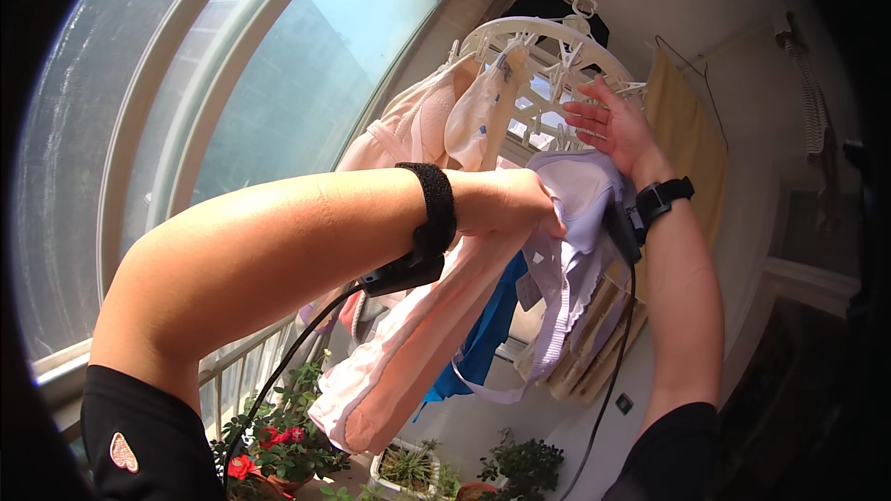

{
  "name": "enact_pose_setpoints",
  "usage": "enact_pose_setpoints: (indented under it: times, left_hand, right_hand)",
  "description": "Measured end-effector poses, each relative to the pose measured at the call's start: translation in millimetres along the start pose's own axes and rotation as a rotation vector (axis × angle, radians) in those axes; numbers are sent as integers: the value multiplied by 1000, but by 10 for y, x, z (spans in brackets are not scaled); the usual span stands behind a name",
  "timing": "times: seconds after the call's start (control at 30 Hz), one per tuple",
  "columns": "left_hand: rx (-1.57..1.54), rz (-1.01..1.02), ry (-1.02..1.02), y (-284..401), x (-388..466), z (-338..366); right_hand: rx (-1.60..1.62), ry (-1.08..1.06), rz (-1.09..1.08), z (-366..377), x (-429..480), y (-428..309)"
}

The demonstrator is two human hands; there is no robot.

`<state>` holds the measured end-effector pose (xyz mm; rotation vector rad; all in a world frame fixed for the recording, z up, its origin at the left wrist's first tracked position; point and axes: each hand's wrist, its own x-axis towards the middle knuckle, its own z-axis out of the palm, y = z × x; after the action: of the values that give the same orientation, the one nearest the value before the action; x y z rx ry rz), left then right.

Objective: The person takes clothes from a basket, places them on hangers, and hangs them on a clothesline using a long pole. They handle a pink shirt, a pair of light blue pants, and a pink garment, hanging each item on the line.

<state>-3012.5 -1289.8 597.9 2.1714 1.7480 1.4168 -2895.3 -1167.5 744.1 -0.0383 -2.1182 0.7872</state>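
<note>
A white round clip hanger (518,26) hangs ahead of me with clothes on its pegs. My left hand (511,200) reaches across in front and closes on the edge of a lavender bra (578,184), whose straps dangle below. Directly under that hand hangs a long pale pink garment (424,341); whether the fingers hold it too is hidden. My right hand (609,122) is raised at the hanger's right side, above the bra, palm showing and fingers apart. To the left, a beige-pink bra (431,108) and a pale patterned cloth (480,111) hang from pegs.
Windows (299,69) line the left side. A blue cloth (480,327) hangs behind the pink garment, and a yellow cloth (686,132) hangs at right. Below stand red-flowered plants (282,435) and a white planter (404,470). Cables (619,355) trail from both wrist devices.
</note>
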Motion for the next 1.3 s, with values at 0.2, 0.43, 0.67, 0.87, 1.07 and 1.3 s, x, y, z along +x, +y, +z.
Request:
enact_pose_setpoints:
  times: [0.2, 0.43, 0.67, 0.87, 1.07, 1.3]
  left_hand:
    - [-201, -57, -18, 172, 63, -337]
    - [72, 176, 225, 270, 395, -738]
    - [112, 197, 385, 346, 500, -742]
    - [39, 183, 462, 399, 544, -776]
    - [141, 239, 485, 376, 554, -824]
    - [216, 190, 619, 372, 659, -819]
  right_hand:
    - [-361, -175, -101, 71, 27, 128]
    - [-138, -2, -90, 237, 31, 143]
    - [379, 97, -112, 369, 207, 1]
    - [571, 54, -52, 224, 357, 92]
    - [407, 51, -74, 151, 338, 120]
    - [663, 47, -124, 177, 212, -46]
